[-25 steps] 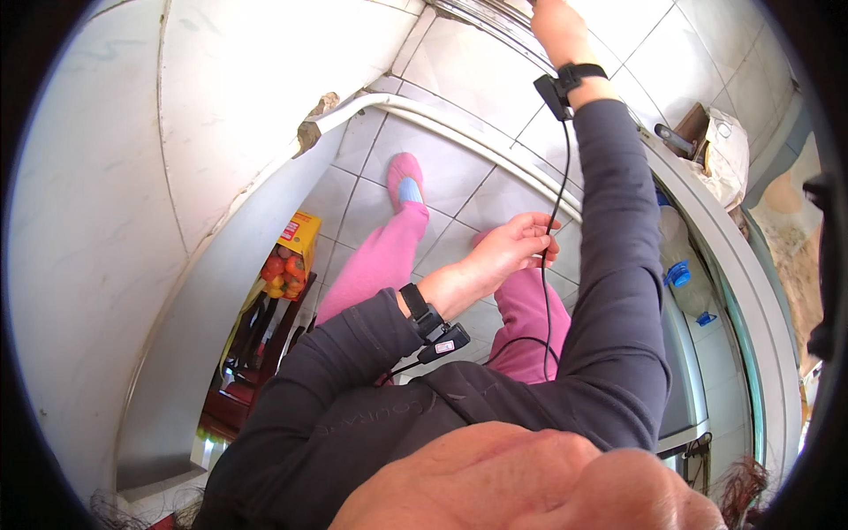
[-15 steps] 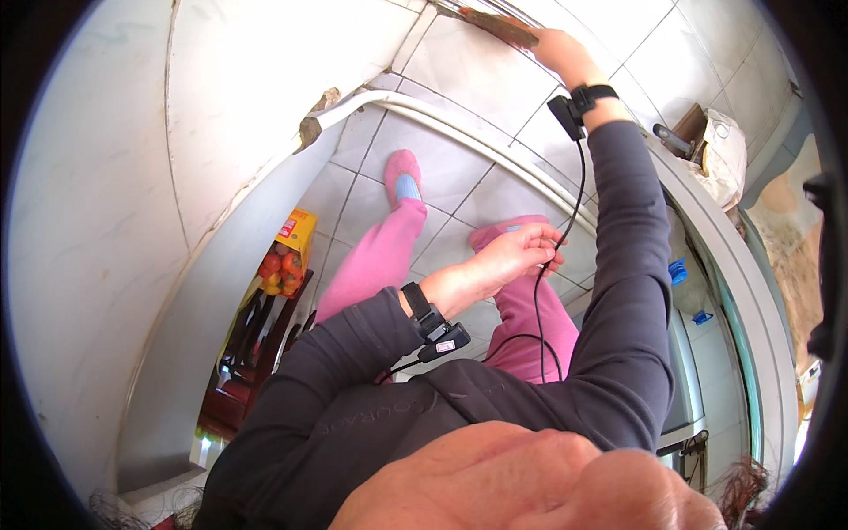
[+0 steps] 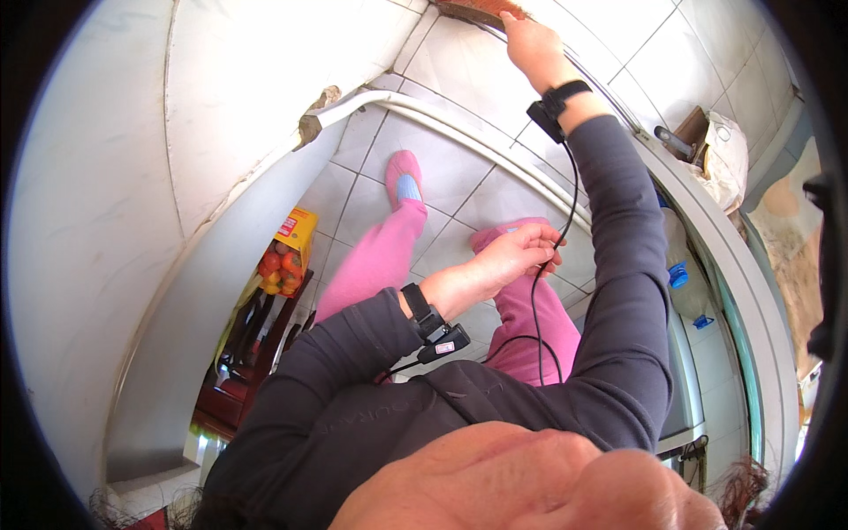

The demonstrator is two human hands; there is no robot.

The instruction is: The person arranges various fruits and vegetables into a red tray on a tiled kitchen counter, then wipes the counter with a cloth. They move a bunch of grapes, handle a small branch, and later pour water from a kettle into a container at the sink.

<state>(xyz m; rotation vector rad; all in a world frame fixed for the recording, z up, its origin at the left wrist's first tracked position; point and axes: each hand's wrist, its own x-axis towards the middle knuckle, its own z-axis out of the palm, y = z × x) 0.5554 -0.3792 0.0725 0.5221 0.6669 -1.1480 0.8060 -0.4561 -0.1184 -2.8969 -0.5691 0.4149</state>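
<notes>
At the top of the view, my right hand (image 3: 534, 51) is closed on one end of a hand brush (image 3: 477, 12) with a dark brown body and reddish bristles. The brush lies along a sliding-door track or ledge beside white tiles, and its upper part is cut off by the view. Lower down, in front of my body, my left hand (image 3: 521, 252) has its fingers curled around a thin black cable (image 3: 572, 190). This cable hangs from the black wrist device (image 3: 549, 109) on my right arm. My left wrist bears a similar device (image 3: 433, 327).
A white curved rail (image 3: 459, 124) crosses over the tiled floor. To the left stands a pale panel (image 3: 203, 309), with a yellow box of fruit (image 3: 287, 256) behind it. On the right are a white bag (image 3: 724, 150) and clear containers with blue caps (image 3: 678, 274).
My right hand has moved up and left with the brush, so more reddish bristle shows and less of the body. My left hand has stayed almost still while the cable shifted slightly.
</notes>
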